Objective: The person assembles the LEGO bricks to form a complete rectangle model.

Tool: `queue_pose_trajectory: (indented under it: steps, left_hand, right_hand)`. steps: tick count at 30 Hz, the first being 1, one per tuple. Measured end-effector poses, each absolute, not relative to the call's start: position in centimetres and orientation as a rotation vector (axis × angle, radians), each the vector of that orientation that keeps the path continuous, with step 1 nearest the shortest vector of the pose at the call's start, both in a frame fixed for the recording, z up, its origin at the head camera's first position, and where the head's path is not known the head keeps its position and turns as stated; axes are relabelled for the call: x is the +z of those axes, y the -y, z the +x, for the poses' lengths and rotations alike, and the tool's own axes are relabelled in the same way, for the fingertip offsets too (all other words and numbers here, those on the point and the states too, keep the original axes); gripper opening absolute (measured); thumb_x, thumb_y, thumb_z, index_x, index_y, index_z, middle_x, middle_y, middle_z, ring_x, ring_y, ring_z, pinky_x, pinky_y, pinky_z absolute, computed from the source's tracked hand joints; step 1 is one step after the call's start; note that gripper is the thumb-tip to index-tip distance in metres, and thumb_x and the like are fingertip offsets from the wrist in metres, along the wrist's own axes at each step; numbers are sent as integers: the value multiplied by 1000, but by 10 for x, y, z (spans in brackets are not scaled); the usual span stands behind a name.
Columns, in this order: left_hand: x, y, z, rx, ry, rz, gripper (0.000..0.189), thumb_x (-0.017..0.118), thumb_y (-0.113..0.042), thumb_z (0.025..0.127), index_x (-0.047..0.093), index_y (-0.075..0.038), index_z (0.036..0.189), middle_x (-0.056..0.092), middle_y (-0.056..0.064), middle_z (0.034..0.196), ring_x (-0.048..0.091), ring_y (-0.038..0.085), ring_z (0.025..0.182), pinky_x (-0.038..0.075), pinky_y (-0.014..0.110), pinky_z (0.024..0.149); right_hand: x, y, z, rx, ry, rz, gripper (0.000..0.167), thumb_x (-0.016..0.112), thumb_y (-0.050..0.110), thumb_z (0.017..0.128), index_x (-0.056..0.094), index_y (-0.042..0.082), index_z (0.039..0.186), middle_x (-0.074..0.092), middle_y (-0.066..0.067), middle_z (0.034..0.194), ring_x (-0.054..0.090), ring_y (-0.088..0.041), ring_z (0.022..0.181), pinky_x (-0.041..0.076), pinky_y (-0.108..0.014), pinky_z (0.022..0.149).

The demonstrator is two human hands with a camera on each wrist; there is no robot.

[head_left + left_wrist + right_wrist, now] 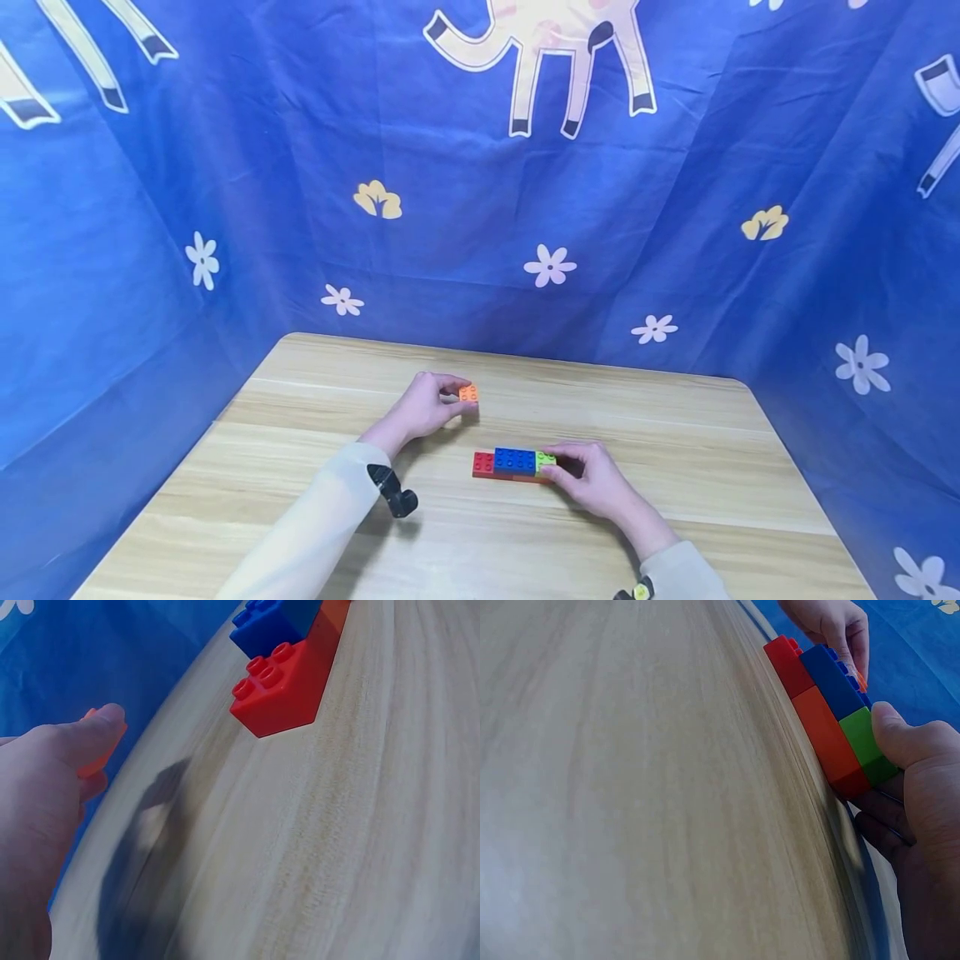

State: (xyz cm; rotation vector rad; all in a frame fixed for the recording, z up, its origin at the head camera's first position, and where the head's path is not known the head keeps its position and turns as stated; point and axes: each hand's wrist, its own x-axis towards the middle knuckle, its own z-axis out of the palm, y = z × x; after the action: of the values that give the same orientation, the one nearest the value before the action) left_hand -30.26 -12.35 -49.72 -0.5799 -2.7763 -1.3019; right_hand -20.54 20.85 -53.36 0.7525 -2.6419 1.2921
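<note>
My left hand (426, 406) pinches a small orange toy brick (468, 393) between thumb and fingers, held over the table beyond the stack, studs showing. The joined stack of toy bricks lies nearer to me. Its lower layer has a red brick (276, 697) at the left end and an orange brick (825, 731) beside it. On top sit a longer blue brick (515, 461) and a green brick (866, 742) at the right end. My right hand (596, 479) grips the stack at that green end, thumb on the near side and fingers behind.
The wood-grain table (337, 367) has rounded far corners. A blue printed curtain (465, 225) hangs behind it and along both sides. A black strap mount (392, 490) sits on my left wrist, and another wrist mount (639, 590) shows on the right.
</note>
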Motion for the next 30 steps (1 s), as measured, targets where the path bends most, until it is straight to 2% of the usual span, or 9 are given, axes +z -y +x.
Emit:
queue_pose_trajectory:
  steps: [7,11,30]
  left_hand:
    - [-490,123,-296,-1216,2775,-716,45,87,-30,90,76,-12,129,76,7,121,70,28,114,55,47,101]
    - [-486,122,-292,-1193,2752,-785,44,88,-29,90,77,-11,129,76,8,123,70,27,115,54,47,102]
    - [-477,114,-266,-1177,2703,-893,38,92,-27,86,81,-12,119,78,-1,113,72,18,109,55,42,100]
  right_hand:
    - [-536,-210,-206,1315,2648,745,30,81,34,97,81,17,122,77,2,118,71,-18,111,55,-43,101]
    - [-536,-209,-206,1306,2646,743,31,81,35,96,81,17,121,77,1,119,71,-18,113,54,-44,103]
    - [-536,-208,-206,1328,2608,765,28,82,29,95,81,15,120,78,1,117,72,-17,109,56,-41,100]
